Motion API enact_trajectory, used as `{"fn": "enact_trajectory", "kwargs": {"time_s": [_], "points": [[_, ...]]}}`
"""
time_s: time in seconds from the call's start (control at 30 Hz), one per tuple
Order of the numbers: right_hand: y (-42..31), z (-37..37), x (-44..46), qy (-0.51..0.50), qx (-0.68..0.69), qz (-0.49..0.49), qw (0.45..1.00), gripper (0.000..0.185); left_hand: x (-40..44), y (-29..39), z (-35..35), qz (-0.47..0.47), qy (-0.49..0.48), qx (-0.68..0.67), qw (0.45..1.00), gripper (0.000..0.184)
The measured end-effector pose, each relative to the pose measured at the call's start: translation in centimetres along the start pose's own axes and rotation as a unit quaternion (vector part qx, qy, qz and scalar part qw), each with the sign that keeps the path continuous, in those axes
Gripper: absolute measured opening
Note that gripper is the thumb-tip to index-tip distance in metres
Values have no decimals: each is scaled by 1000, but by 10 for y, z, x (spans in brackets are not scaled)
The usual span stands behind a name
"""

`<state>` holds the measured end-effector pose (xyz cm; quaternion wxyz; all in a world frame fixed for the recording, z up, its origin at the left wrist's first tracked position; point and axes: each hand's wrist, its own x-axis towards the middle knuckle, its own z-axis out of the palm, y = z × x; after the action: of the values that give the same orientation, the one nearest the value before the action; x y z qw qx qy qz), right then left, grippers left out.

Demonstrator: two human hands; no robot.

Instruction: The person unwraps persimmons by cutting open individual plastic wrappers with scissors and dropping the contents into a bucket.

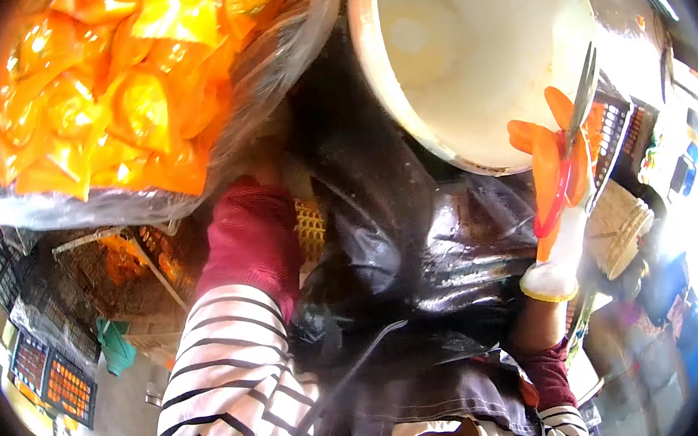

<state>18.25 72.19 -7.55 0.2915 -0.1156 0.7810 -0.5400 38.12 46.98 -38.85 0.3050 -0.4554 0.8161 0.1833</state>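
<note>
My right hand (566, 182), in an orange and white glove, is closed around a pair of scissors (581, 102) with a red handle. The narrow metal blades point upward, just beside the rim of a large white bucket (482, 32). My left arm, in a maroon cuff (251, 235) and striped sleeve, reaches forward beside a clear plastic liner (284, 49). Shadow and the liner's edge hide my left hand and its fingers. Heaped on the liner at the upper left are glossy, wet-looking orange pieces (98, 99), whose kind I cannot make out.
A black apron (369, 258) covers my lap. Black crates (56, 376) with orange pieces stand at the lower left, near a green cloth (117, 344). To the right are a pale woven basket (620, 227) and a dark crate edge (614, 141).
</note>
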Motion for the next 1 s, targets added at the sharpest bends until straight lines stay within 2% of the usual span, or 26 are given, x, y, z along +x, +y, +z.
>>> {"fn": "enact_trajectory", "kwargs": {"time_s": [0.1, 0.13, 0.2, 0.33, 0.4, 0.5, 0.6, 0.7, 0.77, 0.8, 0.87, 0.93, 0.97, 1.0], "points": [[-3, 3, 7, 71, -36, 66, 995, 77, 5, -8, 5, 3, -7, -16, 1000, 50], [5, -1, 7, 60, -10, 53, 997, 70, 8, -11, 5, 6, -8, -23, 1000, 50], [0, 9, 4, 82, -70, 38, 993, 63, 6, -22, 1, 16, -4, -64, 998, 50], [2, 1, 5, 56, 40, 66, 995, 59, 0, -36, -9, 46, 1, -197, 979, 51], [-4, 9, 7, 78, 8, 83, 993, 57, -13, -41, -12, 62, -1, -281, 958, 52], [2, 8, 9, 76, 28, 89, 993, 57, -36, -53, -24, 64, -42, -430, 900, 53], [0, 8, 7, 61, 77, 84, 992, 59, -66, -69, -40, 48, -107, -562, 819, 53], [-6, 9, 0, 23, 97, 52, 994, 57, -111, -89, -56, 27, -180, -658, 731, 54], [-4, 11, -1, 19, 71, 16, 997, 52, -139, -100, -62, 19, -202, -688, 697, 55], [-3, 16, -2, 38, 38, -1, 999, 50, -152, -105, -65, 19, -204, -693, 691, 55], [-7, 22, -4, 57, 3, -18, 998, 49, -174, -120, -73, 44, -168, -668, 724, 55], [20, 13, 1, 15, 171, -18, 985, 51, -190, -138, -85, 92, -97, -606, 784, 61], [25, 12, 4, -9, 253, -19, 967, 52, -197, -151, -86, 92, -124, -684, 713, 61], [12, 19, -2, 5, 250, -17, 968, 51, -213, -152, -105, 77, -67, -652, 751, 61]]}}
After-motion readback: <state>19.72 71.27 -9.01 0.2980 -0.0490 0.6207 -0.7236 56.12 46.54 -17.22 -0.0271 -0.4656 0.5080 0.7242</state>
